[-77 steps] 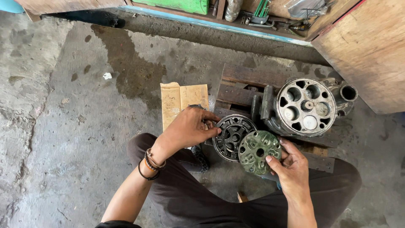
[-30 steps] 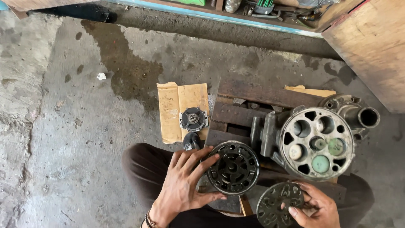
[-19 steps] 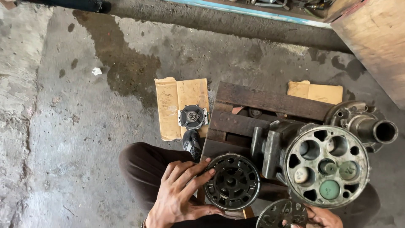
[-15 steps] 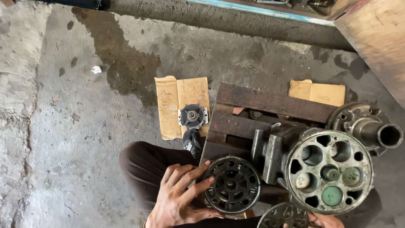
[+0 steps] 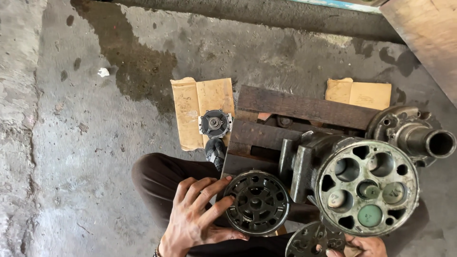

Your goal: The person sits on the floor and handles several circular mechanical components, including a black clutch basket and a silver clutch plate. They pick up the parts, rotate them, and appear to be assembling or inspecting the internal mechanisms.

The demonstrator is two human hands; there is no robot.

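Note:
My left hand point(image 5: 197, 216) grips the rim of a black round slotted metal disc point(image 5: 257, 203) that rests against the front of a dark wooden pallet point(image 5: 304, 112). At the bottom edge, my right hand point(image 5: 364, 246) holds a grey-green perforated round plate point(image 5: 314, 240), mostly cut off by the frame. A large grey cylinder block with several round bores point(image 5: 367, 187) sits on the pallet just above that plate. My dark-trousered knee point(image 5: 162, 173) lies under the left hand.
A small black round part on a square flange point(image 5: 215, 123) lies on a piece of brown cardboard point(image 5: 190, 109) on the concrete floor. A metal housing with a tube point(image 5: 414, 135) stands at right. Another cardboard piece point(image 5: 359, 93) lies behind the pallet. A wooden board point(image 5: 423, 38) is at top right.
The view tilted down and nearer. My left hand shifted from above the black disc to gripping its rim; the right hand with the green plate dropped to the frame's bottom edge.

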